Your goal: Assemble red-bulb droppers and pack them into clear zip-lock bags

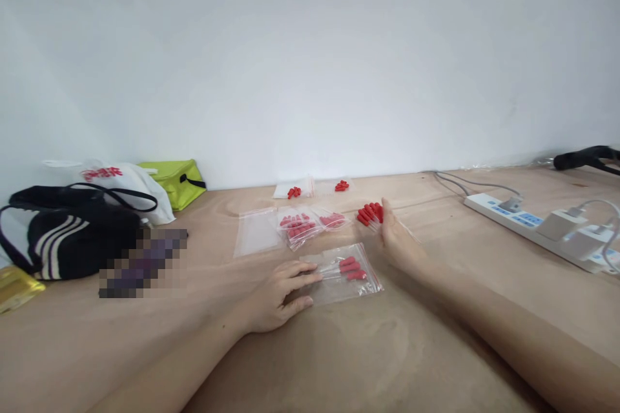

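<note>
My left hand [285,293] rests at the left edge of a clear zip bag [334,293], its fingers stretched out and apart over the plastic. Inside that bag lie several thin sticks with red handles [352,266], which point right. My right hand [400,242] is edge-on beside a loose pile of red-handled sticks [369,213]. Its visible fingers are straight, and part of the pile is hidden behind it. Between and beyond my hands, filled zip bags [300,227] with red-handled pieces overlap one another. A flat, unfilled zip bag [259,232] lies to their left.
Two bags with red pieces [294,193] lie near the wall. On the left are a black bag [82,226], a white bag [140,184], a lime-green bag [179,184] and a yellow packet [17,288]. A white power strip [513,224] with plugs and cables lies right.
</note>
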Available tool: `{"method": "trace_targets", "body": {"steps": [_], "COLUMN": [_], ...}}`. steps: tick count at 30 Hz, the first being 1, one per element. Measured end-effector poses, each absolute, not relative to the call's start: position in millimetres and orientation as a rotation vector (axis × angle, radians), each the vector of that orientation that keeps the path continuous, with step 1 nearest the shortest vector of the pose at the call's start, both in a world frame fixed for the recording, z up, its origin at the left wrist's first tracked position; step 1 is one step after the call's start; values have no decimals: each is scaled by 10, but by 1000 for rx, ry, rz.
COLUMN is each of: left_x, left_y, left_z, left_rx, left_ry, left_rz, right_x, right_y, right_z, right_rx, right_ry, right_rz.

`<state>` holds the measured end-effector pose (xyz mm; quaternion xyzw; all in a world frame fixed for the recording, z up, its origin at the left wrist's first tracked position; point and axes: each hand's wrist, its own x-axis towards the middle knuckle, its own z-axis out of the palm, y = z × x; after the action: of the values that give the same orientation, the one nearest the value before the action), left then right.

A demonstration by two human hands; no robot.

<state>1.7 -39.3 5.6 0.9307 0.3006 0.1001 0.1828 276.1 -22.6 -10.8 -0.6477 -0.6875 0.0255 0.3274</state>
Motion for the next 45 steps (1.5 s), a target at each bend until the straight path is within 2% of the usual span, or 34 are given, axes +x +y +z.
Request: {"method": "trace_targets", "body": {"steps": [6, 13, 36, 45], "left_x": [11, 11, 3, 9], "left_y": [-387, -386, -379, -379], "left_z": [48, 37, 18, 25], "left_rx": [2629, 2635, 2655, 2640], "left_ry": [859, 870, 865, 859], "left_rz": [279, 263, 240, 273], "right_x": [2962, 2837, 2712, 2654], "right_y": [-415, -451, -522, -595], "right_z": [-139, -250, -261, -225], "right_rx": [-1358, -1205, -1130, -1212], "right_ry": [-1252, -1083, -994, -1097], "right_rz": [546, 787, 972, 1168]}}
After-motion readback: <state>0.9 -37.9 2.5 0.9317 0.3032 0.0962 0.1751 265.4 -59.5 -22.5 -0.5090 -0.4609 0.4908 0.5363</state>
